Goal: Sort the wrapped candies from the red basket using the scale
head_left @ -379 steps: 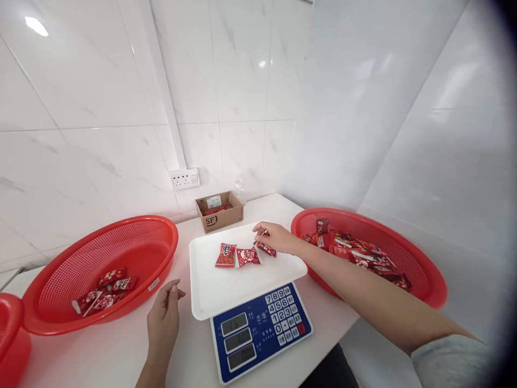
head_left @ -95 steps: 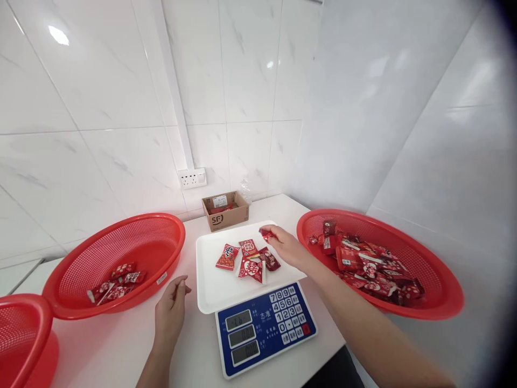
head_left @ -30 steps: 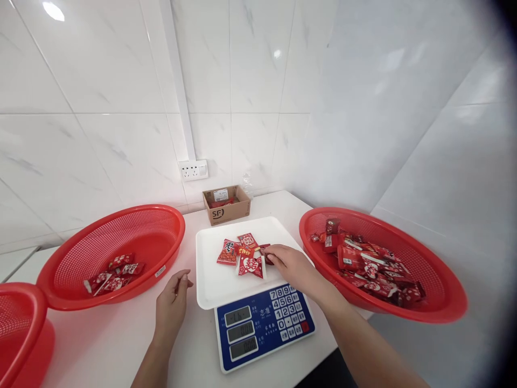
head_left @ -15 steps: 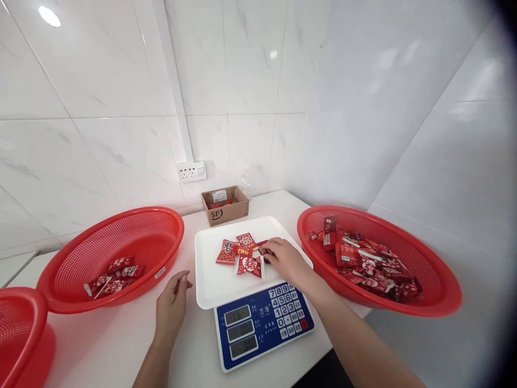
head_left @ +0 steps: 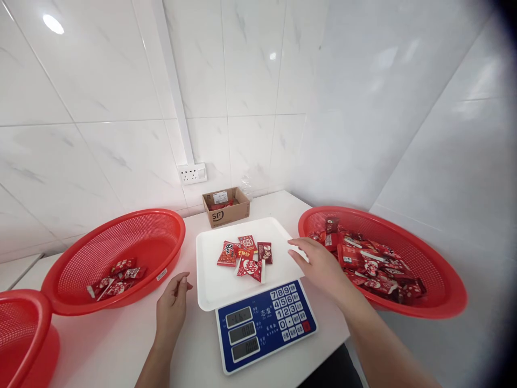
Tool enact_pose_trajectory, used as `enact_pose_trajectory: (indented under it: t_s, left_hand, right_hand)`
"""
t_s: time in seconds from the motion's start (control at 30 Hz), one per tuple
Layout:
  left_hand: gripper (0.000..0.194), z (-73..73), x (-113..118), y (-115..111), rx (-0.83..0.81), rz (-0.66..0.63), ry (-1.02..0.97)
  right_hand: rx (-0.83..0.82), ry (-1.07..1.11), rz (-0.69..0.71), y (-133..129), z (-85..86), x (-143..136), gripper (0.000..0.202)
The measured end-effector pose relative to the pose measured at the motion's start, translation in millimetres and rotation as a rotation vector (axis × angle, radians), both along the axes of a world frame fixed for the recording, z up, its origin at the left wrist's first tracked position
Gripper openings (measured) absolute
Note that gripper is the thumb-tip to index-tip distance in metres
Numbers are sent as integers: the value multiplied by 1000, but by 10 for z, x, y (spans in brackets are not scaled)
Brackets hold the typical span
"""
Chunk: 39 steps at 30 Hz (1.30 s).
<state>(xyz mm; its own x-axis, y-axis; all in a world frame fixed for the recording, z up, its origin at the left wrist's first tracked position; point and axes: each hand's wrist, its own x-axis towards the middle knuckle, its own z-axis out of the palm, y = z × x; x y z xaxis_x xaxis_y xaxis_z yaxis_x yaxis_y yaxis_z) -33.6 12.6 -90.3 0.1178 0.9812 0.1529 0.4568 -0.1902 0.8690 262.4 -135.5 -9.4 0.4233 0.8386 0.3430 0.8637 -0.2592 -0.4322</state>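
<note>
Several red snack packets (head_left: 251,267) lie grouped on the white tray (head_left: 214,291) of a blue-panelled scale (head_left: 264,326). A dark red packet (head_left: 265,253) is at the right of that group, flat on the tray. My right hand (head_left: 317,264) hovers over the tray's right edge, fingers apart and holding nothing. My left hand (head_left: 173,299) rests on the table left of the scale, its fingers curled with thumb and fingertips close together; nothing shows between them.
To the right, a red basket (head_left: 444,269) holds many packets. Another red basket (head_left: 161,237) at the left holds several, and part of a third (head_left: 24,334) shows at the lower left. A cardboard box (head_left: 230,214) stands behind the tray.
My right hand has let go of the dark red packet and moved right, its fingers now spread. My left hand has stayed in place.
</note>
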Motion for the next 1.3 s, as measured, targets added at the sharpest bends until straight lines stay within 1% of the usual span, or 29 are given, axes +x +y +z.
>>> enact_pose_trajectory:
  t_s: [0.07,0.17,0.23,0.3,0.4,0.47,0.5,0.53,0.57,0.63,0.73,0.8,0.83,0.93,1.03,1.13,1.3]
  left_hand:
    - [42,2,1,-3,-2,10,1]
    - [42,20,5,-18,4,40,-5]
    - [42,52,7,-36,23,76,-24]
    - [41,110,8,-64,56,136,-45]
    - [39,240,12,-133,106,252,-77]
    - [38,345,30,-195,136,281,-93]
    - [37,401,49,-230,155,257,-88]
    - [36,457,77,-264,185,199,-67]
    - [33,515,116,-299,227,111,-29]
    - [28,635,228,-358,327,-121,92]
    - [26,826,477,-392,437,-443,306]
    - [31,951,673,-363,485,-583,432]
    - [33,1009,771,-333,505,-630,509]
    - [35,1152,1041,-213,517,-709,780]
    - [29,1226,1235,-98,476,-758,897]
    - [19,1229,1349,-17,429,-793,964]
    - [14,1208,1431,39,375,-826,1046]
  right_hand:
    - [-24,-20,-83,-173,-7,131,34]
    - [-172,11,-176,-366,-75,284,42]
    - [-297,33,-185,-434,-140,339,47]
    - [-381,36,-174,-458,-190,363,49]
    - [-410,49,-153,-446,-213,374,51]
    - [-410,58,-137,-435,-206,382,53]
    - [-404,59,-126,-434,-203,387,53]
    - [-393,58,-115,-436,-201,393,53]
    - [-378,59,-107,-443,-200,398,52]
    - [-334,65,-97,-463,-204,409,50]
    - [-298,72,-85,-493,-216,420,49]
    - [-300,79,-61,-506,-222,427,50]
    - [-304,85,-48,-511,-224,430,50]
    - [-308,106,-21,-532,-225,443,51]
    - [-307,123,-10,-559,-220,458,52]
    - [-305,146,-4,-578,-206,470,54]
    - [-329,190,-12,-570,-193,483,57]
